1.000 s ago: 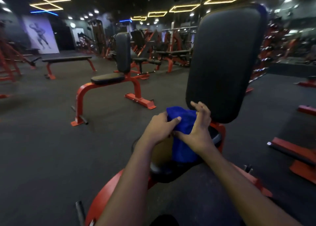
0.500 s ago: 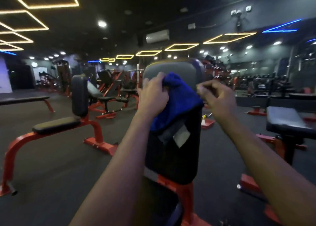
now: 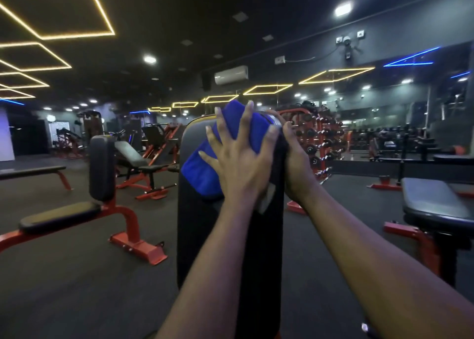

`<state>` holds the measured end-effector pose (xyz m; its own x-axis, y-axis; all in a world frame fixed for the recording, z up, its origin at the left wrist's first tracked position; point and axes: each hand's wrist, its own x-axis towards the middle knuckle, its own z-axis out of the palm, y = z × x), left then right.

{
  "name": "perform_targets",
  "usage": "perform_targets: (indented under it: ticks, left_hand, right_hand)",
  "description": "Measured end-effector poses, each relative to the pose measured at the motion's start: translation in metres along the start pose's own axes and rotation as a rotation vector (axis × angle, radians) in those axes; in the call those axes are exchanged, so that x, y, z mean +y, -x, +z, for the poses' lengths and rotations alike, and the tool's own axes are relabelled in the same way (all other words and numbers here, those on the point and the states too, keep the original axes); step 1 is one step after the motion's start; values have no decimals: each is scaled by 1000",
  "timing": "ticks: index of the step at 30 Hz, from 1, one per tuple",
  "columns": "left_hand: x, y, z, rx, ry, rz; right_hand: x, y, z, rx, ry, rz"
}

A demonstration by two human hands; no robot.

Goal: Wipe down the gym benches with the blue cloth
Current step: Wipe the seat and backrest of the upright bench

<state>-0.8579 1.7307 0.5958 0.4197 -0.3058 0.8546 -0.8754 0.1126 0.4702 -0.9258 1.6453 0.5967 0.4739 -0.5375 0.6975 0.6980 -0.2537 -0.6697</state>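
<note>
The blue cloth (image 3: 202,169) lies bunched against the top of the black upright back pad (image 3: 202,236) of the bench right in front of me. My left hand (image 3: 238,164) presses on the cloth with its fingers spread and straight. My right hand (image 3: 297,166) grips the pad's upper right edge, and its fingers curl out of sight behind the pad. A pale tag shows just below my left wrist. The bench's seat is hidden beneath my arms.
A red-framed seat bench (image 3: 102,164) stands to the left, with a flat bench (image 3: 33,170) and an incline bench (image 3: 136,159) beyond it. Another black bench pad (image 3: 433,202) sits at the right. A dumbbell rack (image 3: 315,138) stands behind the pad. Dark rubber floor lies between the machines.
The cloth went from the seat up to the top of the back pad. My left hand has opened flat over it, and my right hand has let go of the cloth and taken the pad's edge.
</note>
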Motion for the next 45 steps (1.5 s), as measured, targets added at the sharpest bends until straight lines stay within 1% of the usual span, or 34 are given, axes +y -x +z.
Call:
perform_targets:
  ticks: [3,5,6,7,9,11,12,13,15,18,19,20,24,26,27,29,32,34,36,38,40,41,43,45]
  left_hand:
    - [-3,-41,-3,50,41,-146]
    - [-2,-50,0,68,36,-264]
    - [2,-47,2,81,26,-286]
    - [6,-38,4,96,18,-269]
    - [11,-9,9,116,4,-121]
    - [11,17,10,94,-29,12]
    - [9,15,9,85,-36,33]
    - [6,5,7,83,-33,18]
    - [4,-25,6,93,-12,-107]
    - [6,-67,0,86,4,-374]
    - [8,-68,0,101,-10,-412]
    - [10,-62,0,118,-21,-392]
    - [20,10,12,154,-18,-129]
    - [18,21,14,137,-31,-71]
    - [16,12,12,124,-13,-74]
    - [7,-19,8,120,6,-144]
    - [-9,-70,-4,77,12,-337]
    - [-13,-77,-7,77,-1,-410]
    - [-5,-54,-2,104,7,-346]
    - [11,-9,8,126,12,-223]
    - [18,27,14,104,-24,-109]
    - [18,32,15,83,-27,-76]
    - [8,14,9,62,-1,-56]
    - [-6,-11,3,68,15,-102]
  right_hand:
    - [-5,1,-1,27,-9,28]
    - [-5,1,0,39,20,34]
    - [-5,1,0,34,23,36]
    - [-4,2,0,36,14,43]
    - [-3,1,0,42,-24,53]
    - [-4,3,0,29,-45,64]
    - [-4,2,1,25,-49,66]
    - [-3,3,1,28,-58,63]
    - [0,3,0,31,-71,66]
    - [2,2,0,42,-46,72]
    - [1,3,3,58,-37,73]
    - [2,2,3,72,-40,67]
    - [-1,3,3,56,-98,14]
    - [-2,5,4,55,-116,5]
    - [-1,5,4,70,-122,-5]
    - [2,4,7,105,-90,-13]
    - [2,4,8,110,-83,-4]
    - [1,5,7,103,-64,-13]
    - [1,4,7,122,-54,-16]
    - [1,3,5,127,-56,-25]
    - [-1,3,5,118,-56,-31]
    - [-1,4,3,111,-44,-43]
    - [2,4,5,118,-42,-50]
    - [4,2,7,159,-31,-49]
